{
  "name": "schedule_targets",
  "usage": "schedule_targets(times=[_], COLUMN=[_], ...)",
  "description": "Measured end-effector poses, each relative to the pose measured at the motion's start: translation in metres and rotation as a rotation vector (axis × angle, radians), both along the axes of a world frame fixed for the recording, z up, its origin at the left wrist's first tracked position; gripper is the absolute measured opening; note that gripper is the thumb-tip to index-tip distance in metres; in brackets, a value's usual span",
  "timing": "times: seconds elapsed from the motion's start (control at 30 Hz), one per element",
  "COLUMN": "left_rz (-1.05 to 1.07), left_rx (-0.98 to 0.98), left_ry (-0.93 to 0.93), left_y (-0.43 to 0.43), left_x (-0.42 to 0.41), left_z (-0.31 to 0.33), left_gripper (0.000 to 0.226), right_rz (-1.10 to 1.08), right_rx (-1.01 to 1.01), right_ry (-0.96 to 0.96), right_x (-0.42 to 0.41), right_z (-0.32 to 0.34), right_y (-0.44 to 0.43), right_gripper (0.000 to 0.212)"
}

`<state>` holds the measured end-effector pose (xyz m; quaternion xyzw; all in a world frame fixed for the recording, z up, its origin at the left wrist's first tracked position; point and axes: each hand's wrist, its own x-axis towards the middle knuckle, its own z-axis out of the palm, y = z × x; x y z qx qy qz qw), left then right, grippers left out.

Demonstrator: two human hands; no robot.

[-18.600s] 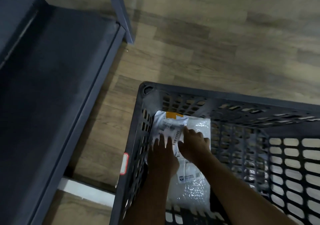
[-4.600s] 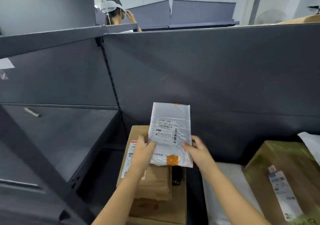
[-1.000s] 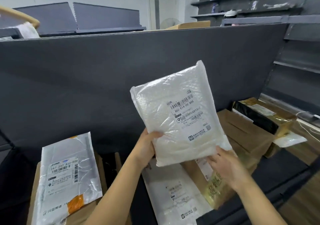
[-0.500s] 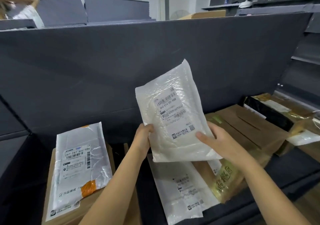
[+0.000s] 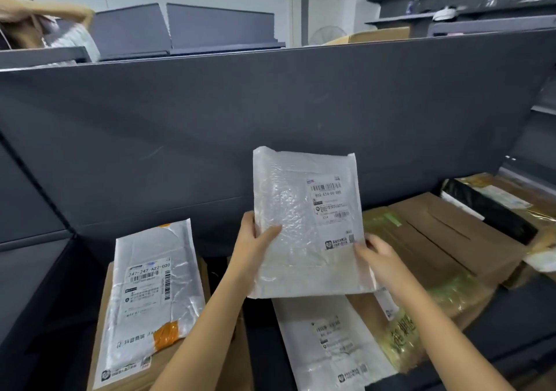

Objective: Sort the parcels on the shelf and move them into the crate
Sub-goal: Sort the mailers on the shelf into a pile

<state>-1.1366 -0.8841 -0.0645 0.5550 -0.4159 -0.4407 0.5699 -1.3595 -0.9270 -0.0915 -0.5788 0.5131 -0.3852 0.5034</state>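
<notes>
While 2 hands [image 5: 254,247] [image 5: 380,260] grip bubble mailer [image 5: 301,210], label [image 5: 329,201] upright

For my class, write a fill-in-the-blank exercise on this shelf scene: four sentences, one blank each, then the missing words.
1. The bubble-wrap parcel is held up by ____ of the person's hands, the left hand and the right hand.
2. The left hand's ____ lies across the parcel's front.
3. The tape on the silver mailer is ____.
4. The silver mailer lies on a brown ____ box.

Missing words: both; thumb; orange; cardboard.
</notes>
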Motion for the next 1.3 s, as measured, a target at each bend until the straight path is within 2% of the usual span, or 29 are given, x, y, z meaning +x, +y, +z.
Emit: schedule_targets(times=[0.13,0.37,0.47,0.57,0.63,0.87,0.97,1.1,1.2,1.3], left_rz=[-0.035,0.006,0.046,0.126,0.162,0.26,0.258,0.194,0.153,0.199], left_rx=[0.034,0.085,0.118,0.137,0.142,0.227,0.34,0.437,0.534,0.602], left_ry=[-0.046,0.05,0.062,0.038,-0.013,-0.025,-0.073,-0.075,-0.047,-0.18], left_y=[-0.001,-0.006,-0.009,-0.011,-0.011,-0.005,-0.003,-0.003,-0.003,-0.002], left_x=[0.001,0.01,0.01,0.008,0.004,-0.008,-0.015,-0.02,-0.018,-0.015], left_z=[-0.002,-0.013,-0.019,-0.026,-0.028,-0.055,-0.07,-0.091,-0.107,-0.117], left_gripper=[0.047,0.038,0.048,0.033,0.038,0.075,0.091,0.087,0.1,0.086], right_rz=[-0.041,-0.039,-0.045,-0.052,-0.058,-0.023,-0.024,-0.041,-0.029,0.012], right_rx=[-0.046,-0.143,-0.155,-0.153,-0.125,0.009,0.04,0.151,0.161,0.177], right_ry=[-0.089,-0.148,-0.153,-0.145,-0.138,0.055,0.131,0.212,0.328,0.404], right_x=[0.008,0.011,0.014,0.016,0.018,0.024,0.026,0.028,0.033,0.045], right_z=[-0.002,0.002,-0.001,-0.004,-0.008,-0.03,-0.047,-0.073,-0.088,-0.098], right_y=[0.002,0.0,0.001,0.0,-0.002,-0.012,-0.012,-0.016,-0.019,-0.023], right_gripper=[0.011,0.014,0.012,0.011,0.012,0.016,0.018,0.019,0.014,0.015])
